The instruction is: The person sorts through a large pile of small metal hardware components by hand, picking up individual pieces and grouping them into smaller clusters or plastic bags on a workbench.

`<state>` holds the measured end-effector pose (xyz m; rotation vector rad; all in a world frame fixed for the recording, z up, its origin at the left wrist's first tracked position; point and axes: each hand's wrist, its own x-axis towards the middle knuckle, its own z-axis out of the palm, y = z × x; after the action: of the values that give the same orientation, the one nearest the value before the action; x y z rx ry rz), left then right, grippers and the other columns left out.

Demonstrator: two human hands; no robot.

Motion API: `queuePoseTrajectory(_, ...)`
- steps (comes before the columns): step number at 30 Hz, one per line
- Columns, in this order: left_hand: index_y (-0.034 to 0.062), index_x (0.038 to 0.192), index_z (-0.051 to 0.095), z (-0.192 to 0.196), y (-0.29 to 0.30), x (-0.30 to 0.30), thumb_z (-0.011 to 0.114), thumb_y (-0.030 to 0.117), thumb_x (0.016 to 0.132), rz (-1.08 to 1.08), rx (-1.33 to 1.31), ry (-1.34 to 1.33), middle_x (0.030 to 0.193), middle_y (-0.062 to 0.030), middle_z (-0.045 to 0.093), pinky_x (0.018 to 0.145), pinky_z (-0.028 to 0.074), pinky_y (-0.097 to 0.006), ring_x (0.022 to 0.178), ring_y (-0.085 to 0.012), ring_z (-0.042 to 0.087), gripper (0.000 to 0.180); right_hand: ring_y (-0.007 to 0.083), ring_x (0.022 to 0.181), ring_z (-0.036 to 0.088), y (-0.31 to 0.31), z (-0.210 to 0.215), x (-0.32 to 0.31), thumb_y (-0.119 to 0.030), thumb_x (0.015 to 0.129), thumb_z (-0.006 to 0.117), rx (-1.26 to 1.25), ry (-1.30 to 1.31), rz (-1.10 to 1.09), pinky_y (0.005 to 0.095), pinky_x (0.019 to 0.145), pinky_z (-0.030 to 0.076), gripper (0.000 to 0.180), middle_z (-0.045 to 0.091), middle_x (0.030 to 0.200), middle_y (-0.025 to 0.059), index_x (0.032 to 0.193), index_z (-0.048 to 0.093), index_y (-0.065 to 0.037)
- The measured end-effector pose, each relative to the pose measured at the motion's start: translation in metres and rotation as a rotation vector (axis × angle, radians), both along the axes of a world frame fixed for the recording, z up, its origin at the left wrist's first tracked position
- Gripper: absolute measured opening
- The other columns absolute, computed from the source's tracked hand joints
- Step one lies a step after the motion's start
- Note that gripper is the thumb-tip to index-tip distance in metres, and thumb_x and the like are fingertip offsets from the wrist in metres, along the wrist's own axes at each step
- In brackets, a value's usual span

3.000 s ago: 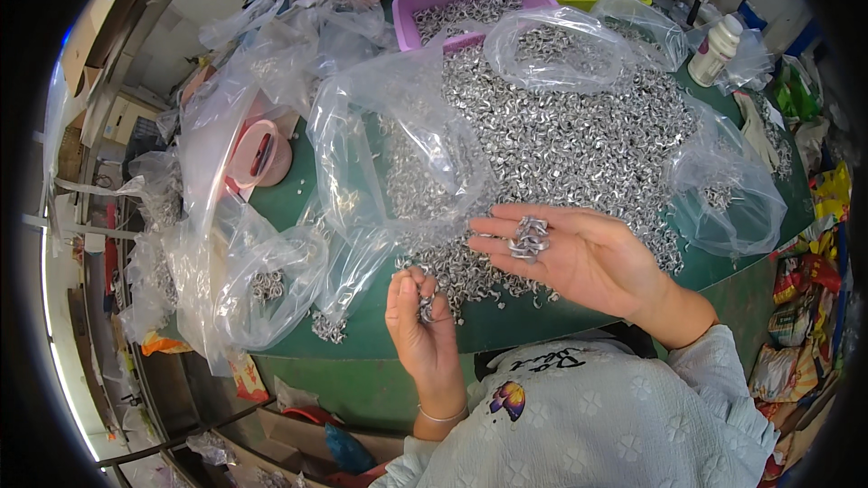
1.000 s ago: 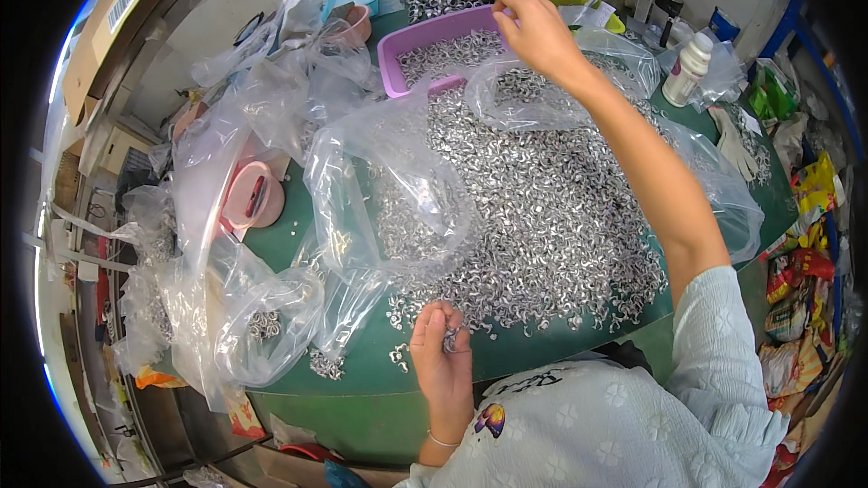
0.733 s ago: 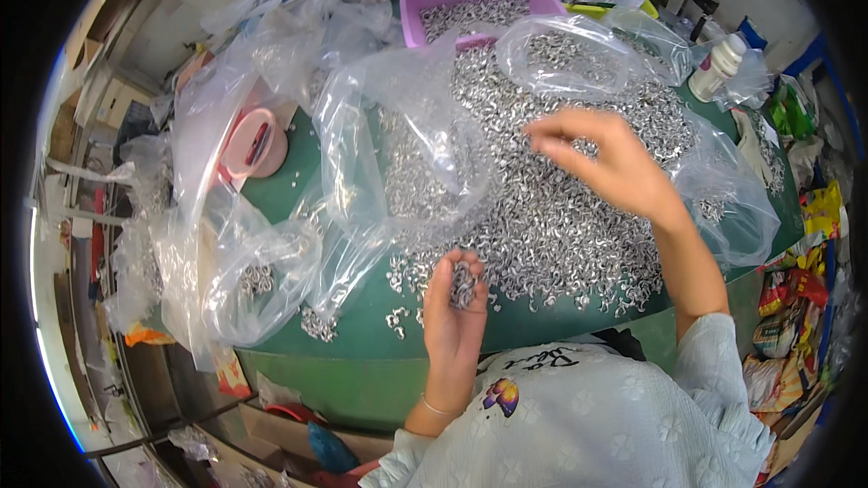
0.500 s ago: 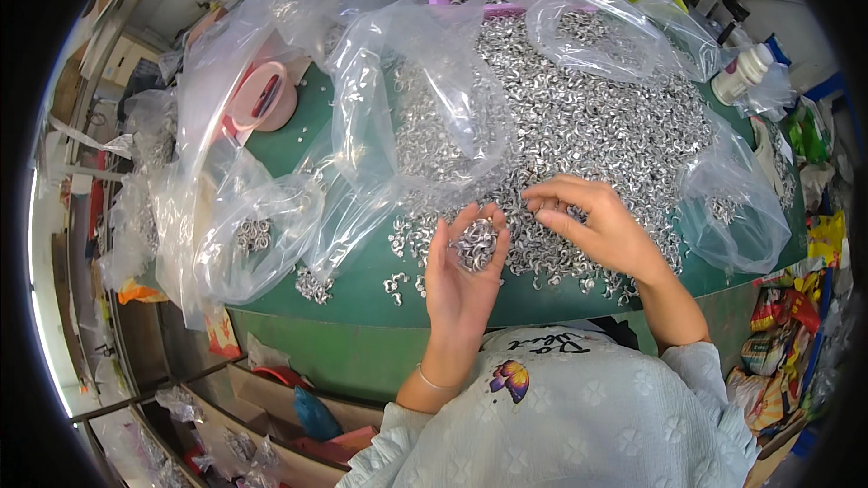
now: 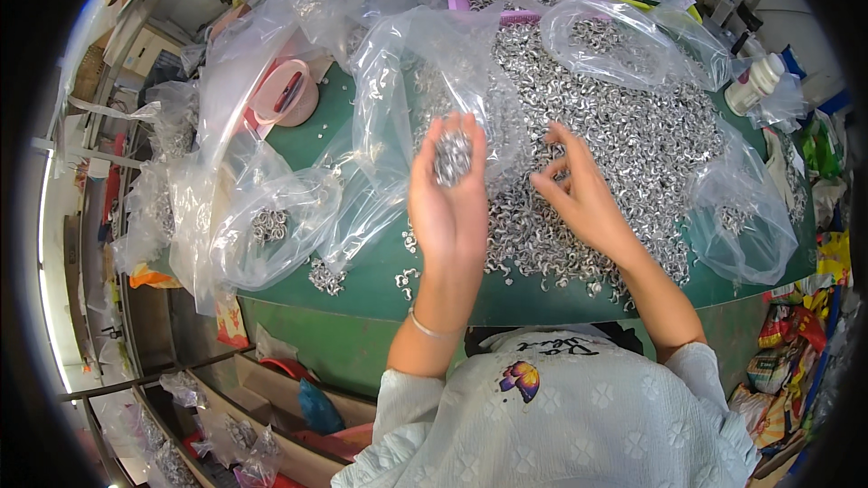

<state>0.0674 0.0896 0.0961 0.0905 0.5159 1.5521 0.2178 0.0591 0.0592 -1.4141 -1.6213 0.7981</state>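
A cluster of small silvery curved metal pieces point(image 5: 452, 159) lies cupped in my left hand point(image 5: 443, 208), palm up with its fingers curled around them. This hand is raised over the large clear plastic bag point(image 5: 375, 95), its fingers slightly blurred. My right hand point(image 5: 583, 194) hovers over the near middle of a broad heap of like metal pieces point(image 5: 624, 140). Its thumb and fingers are apart, and I see nothing between them. Part of the heap shows through the clear bag.
A purple basin point(image 5: 527, 18) and a yellow-green basin point(image 5: 692, 9) with more pieces stand at the back. A pink cup point(image 5: 298, 108) sits at left. Clear bags point(image 5: 741, 217) flank the heap on the green table point(image 5: 533, 307). A white bottle point(image 5: 755, 86) stands at right.
My left hand has moved up and away from me with the metal pieces, toward the clear bag. My right hand has shifted slightly and its fingers have spread. The whole view has shifted slightly.
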Motion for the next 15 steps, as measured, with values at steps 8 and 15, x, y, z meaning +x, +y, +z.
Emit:
queuePoseTrajectory(8, -0.0075, 0.127, 0.030, -0.025, 0.080, 0.012, 0.040, 0.001, 0.090, 0.343, -0.099, 0.092, 0.121, -0.0168, 0.035, 0.093, 0.038, -0.042, 0.107, -0.0291, 0.040, 0.039, 0.0303, 0.080, 0.059, 0.063, -0.007, -0.024, -0.019, 0.080, 0.060, -0.045, -0.130, -0.103, 0.0394, 0.067, 0.046, 0.047, 0.059, 0.094, 0.0167, 0.119, 0.043, 0.002)
queuePoseTrajectory(15, 0.0012, 0.133, 0.033, -0.023, 0.114, -0.008, 0.037, 0.014, 0.090, 0.155, -0.023, 0.326, 0.133, -0.0159, 0.033, 0.102, 0.027, -0.045, 0.121, -0.0254, 0.033, 0.045, 0.0288, 0.050, 0.055, 0.069, -0.005, -0.030, -0.011, 0.076, 0.058, 0.171, 0.036, -0.155, 0.0373, 0.049, 0.041, 0.017, 0.054, 0.056, 0.0155, 0.066, 0.054, 0.003)
